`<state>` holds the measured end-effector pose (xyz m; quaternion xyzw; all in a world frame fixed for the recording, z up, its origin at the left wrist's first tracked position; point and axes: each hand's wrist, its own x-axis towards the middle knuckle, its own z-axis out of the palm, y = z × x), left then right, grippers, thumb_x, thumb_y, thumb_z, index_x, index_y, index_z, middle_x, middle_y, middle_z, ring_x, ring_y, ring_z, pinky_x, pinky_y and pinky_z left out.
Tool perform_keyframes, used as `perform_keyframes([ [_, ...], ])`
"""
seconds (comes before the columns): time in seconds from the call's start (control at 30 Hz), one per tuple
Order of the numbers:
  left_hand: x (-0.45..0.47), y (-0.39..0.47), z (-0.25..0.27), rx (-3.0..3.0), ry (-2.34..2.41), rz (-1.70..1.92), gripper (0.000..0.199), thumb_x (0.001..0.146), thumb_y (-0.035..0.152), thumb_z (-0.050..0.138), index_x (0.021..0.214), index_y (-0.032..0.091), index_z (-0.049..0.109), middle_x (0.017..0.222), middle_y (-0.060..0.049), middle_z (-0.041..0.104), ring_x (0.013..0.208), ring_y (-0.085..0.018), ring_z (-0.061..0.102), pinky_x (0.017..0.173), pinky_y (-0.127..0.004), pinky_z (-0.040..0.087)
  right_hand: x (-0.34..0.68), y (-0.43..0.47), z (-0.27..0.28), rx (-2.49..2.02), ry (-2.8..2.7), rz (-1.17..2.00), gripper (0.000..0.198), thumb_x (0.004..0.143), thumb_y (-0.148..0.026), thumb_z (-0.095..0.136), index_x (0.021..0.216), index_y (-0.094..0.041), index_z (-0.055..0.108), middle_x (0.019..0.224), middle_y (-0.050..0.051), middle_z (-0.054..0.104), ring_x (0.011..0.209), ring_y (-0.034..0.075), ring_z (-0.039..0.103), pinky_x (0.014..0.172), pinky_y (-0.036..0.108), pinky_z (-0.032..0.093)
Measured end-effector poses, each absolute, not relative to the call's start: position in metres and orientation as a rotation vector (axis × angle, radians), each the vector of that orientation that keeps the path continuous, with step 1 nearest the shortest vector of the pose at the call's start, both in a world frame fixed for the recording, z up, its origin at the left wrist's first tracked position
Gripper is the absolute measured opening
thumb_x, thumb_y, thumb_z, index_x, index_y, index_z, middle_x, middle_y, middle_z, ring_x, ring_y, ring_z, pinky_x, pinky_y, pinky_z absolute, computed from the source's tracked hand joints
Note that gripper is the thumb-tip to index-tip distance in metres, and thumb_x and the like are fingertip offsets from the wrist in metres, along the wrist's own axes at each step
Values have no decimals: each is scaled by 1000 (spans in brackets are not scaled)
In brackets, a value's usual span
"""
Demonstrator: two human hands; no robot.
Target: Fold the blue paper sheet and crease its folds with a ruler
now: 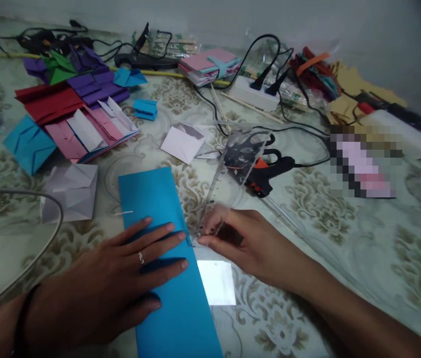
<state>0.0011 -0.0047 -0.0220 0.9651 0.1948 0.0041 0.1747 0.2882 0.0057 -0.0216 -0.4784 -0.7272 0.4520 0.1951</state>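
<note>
A long strip of blue paper (180, 318) lies on the patterned table cover, running toward me. My left hand (139, 268) rests flat on it with fingers spread; a ring and a dark wristband are on this hand and wrist. Just right of the paper's edge, my right hand (232, 236) pinches the lower end of a clear plastic ruler (215, 191), which is raised and tilted. Through and behind the ruler show a pair of scissors (270, 141) and a black hot glue gun (270, 174).
Folded paper pieces (102, 82) in several colours lie at the back left. A white paper envelope (184, 141) sits beyond the blue strip. A white power strip (255, 92) with black cables stands at the back. A grey cable (59, 214) loops in at left.
</note>
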Motion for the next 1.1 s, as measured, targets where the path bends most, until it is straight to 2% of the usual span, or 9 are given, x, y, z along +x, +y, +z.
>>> perform_keyframes([
  [0.1, 2, -5, -21, 2732, 557, 14, 66, 96, 29, 60, 159, 26, 40, 172, 0, 26, 158, -25, 26, 132, -47, 18, 289, 5, -20, -1354, -2067, 1268, 18, 99, -35, 68, 92, -20, 61, 87, 3, 72, 77, 18, 66, 66, 28, 47],
  [0.27, 1, -5, -23, 2716, 546, 53, 66, 97, 30, 60, 159, 21, 38, 171, -2, 29, 158, -24, 26, 133, -45, 12, 288, 5, -18, -1294, -2075, 1215, 10, 99, -27, 67, 94, -20, 62, 85, 0, 71, 72, 15, 64, 63, 25, 45],
  [0.47, 0, -4, -24, 2721, 535, 63, 68, 99, 32, 59, 161, 18, 34, 171, -3, 27, 159, -23, 23, 134, -43, 7, 288, 6, -17, -1308, -2061, 1247, 12, 99, -27, 67, 92, -20, 61, 84, 0, 70, 72, 15, 63, 62, 24, 45],
  [0.6, 0, -5, -24, 2723, 540, 23, 69, 101, 34, 57, 163, 19, 30, 171, -2, 28, 159, -23, 22, 134, -43, 6, 290, 6, -16, -1291, -2127, 1286, 11, 98, -25, 68, 91, -20, 61, 78, -3, 67, 67, 13, 60, 61, 23, 43],
  [0.83, -2, -6, -25, 2722, 572, 55, 67, 103, 33, 53, 164, 19, 27, 171, -1, 28, 160, -23, 20, 134, -44, 5, 291, 5, -12, -1290, -2176, 1310, 12, 99, -26, 68, 90, -20, 62, 81, -3, 66, 71, 13, 59, 66, 25, 43],
  [1.1, -3, -6, -26, 2687, 603, 77, 70, 103, 31, 54, 165, 22, 23, 169, -2, 34, 158, -26, 25, 133, -49, 13, 291, 4, -10, -1363, -2145, 1305, 12, 98, -27, 69, 90, -20, 62, 81, -3, 66, 72, 14, 60, 66, 26, 43],
])
